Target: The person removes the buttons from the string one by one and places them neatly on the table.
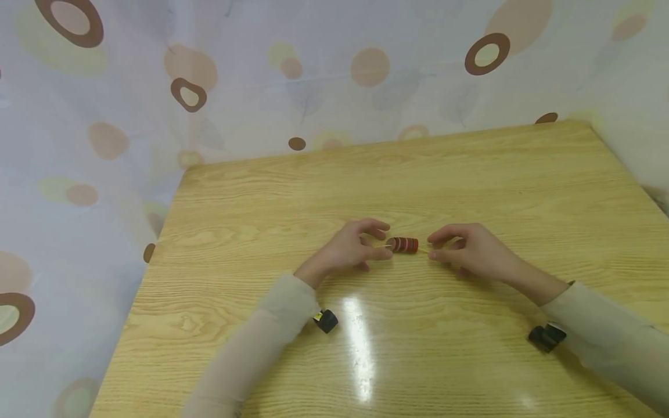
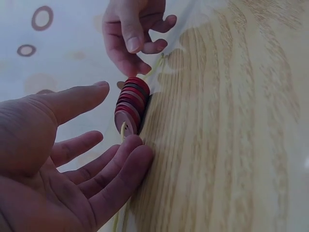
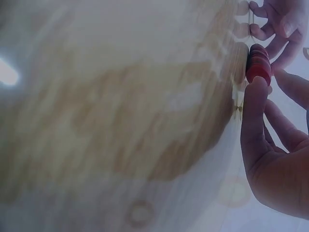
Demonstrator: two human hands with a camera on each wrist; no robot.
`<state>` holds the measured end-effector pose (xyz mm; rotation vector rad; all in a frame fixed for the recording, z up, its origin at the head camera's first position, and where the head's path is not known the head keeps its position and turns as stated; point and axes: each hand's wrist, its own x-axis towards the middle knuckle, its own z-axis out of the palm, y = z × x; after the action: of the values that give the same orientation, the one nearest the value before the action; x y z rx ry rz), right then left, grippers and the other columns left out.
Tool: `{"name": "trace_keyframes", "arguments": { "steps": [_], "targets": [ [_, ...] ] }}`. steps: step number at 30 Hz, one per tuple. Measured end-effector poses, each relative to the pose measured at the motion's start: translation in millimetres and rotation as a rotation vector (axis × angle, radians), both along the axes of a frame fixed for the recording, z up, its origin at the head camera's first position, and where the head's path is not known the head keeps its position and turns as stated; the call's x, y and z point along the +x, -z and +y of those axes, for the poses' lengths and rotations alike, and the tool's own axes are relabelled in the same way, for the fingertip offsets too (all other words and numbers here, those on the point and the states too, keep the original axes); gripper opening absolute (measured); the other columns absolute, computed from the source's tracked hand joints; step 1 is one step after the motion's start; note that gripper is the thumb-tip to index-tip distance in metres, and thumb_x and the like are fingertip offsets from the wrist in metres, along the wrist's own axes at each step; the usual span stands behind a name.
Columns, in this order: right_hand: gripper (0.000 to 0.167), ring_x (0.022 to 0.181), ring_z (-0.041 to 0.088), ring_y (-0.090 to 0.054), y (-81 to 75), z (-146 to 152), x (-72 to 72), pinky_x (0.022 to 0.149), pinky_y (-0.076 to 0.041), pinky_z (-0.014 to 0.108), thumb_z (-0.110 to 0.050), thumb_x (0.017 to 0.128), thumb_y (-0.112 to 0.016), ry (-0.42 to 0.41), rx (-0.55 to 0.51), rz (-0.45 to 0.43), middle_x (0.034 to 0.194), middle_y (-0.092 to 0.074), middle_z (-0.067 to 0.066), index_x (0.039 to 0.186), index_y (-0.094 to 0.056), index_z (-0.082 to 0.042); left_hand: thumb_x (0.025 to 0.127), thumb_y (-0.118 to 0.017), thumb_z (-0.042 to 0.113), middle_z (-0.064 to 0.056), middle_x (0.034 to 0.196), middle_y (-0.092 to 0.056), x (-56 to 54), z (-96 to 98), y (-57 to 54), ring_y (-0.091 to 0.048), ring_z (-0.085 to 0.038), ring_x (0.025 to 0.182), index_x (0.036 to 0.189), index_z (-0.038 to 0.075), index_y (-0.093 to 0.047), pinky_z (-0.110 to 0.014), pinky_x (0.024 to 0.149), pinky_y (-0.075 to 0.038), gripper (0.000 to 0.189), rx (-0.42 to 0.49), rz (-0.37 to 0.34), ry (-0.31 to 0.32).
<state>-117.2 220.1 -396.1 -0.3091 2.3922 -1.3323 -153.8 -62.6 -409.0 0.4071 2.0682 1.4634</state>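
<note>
A stack of red, dark and pinkish buttons (image 1: 405, 245) strung on a thin yellow cord (image 1: 424, 251) lies on its side on the table. To its left is my left hand (image 1: 352, 245), thumb and fingers spread apart. In the left wrist view, the fingertips of the left hand (image 2: 91, 188) are at the cord by the nearest button; whether they touch it I cannot tell. My right hand (image 1: 478, 252) is on the other side, its thumb by the cord's right part. The right wrist view shows a gap between the thumb and fingers of the right hand (image 3: 280, 159).
The wood-grain table (image 1: 251, 203) stretches around both hands, with a bright light reflection in front. A pale curtain (image 1: 334, 69) with brown ovals hangs behind it and at the left. A black wrist camera (image 1: 326, 321) sits below the left sleeve, another (image 1: 546, 337) below the right.
</note>
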Motion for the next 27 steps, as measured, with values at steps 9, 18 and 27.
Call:
{"name": "trace_keyframes", "arguments": {
  "steps": [9,18,27],
  "targets": [
    [0.034,0.057,0.02,-0.06,3.2,-4.7,-4.6,0.046,-0.052,0.033,-0.017,0.091,-0.076,-0.008,0.014,0.004,0.107,-0.065,0.015,0.118,-0.067,0.0,0.085,-0.083,0.016,-0.003,0.121,-0.062,2.8,8.6,0.3,-0.058,-0.019,0.059,0.136,0.013,-0.06,-0.032,0.054,-0.056,0.056,-0.099,0.063,-0.031],
    [0.027,0.062,0.014,-0.06,1.9,-10.8,-2.9,0.053,-0.049,0.026,-0.015,0.089,-0.078,-0.037,0.046,0.091,0.097,-0.068,0.008,0.111,-0.071,0.001,0.083,-0.085,0.019,0.002,0.111,-0.065,7.1,15.8,0.1,-0.058,-0.012,0.072,0.129,0.015,-0.065,-0.025,0.064,-0.051,0.05,-0.228,0.215,-0.045],
    [0.017,0.071,0.015,-0.06,3.4,-13.3,-3.1,0.062,-0.048,0.026,-0.015,0.089,-0.077,-0.068,0.116,0.163,0.087,-0.068,0.002,0.102,-0.074,-0.003,0.083,-0.085,0.019,0.005,0.105,-0.066,11.5,19.7,0.9,-0.058,-0.012,0.09,0.123,0.015,-0.069,-0.027,0.08,-0.047,0.043,-0.282,0.295,-0.053]
  ]
}}
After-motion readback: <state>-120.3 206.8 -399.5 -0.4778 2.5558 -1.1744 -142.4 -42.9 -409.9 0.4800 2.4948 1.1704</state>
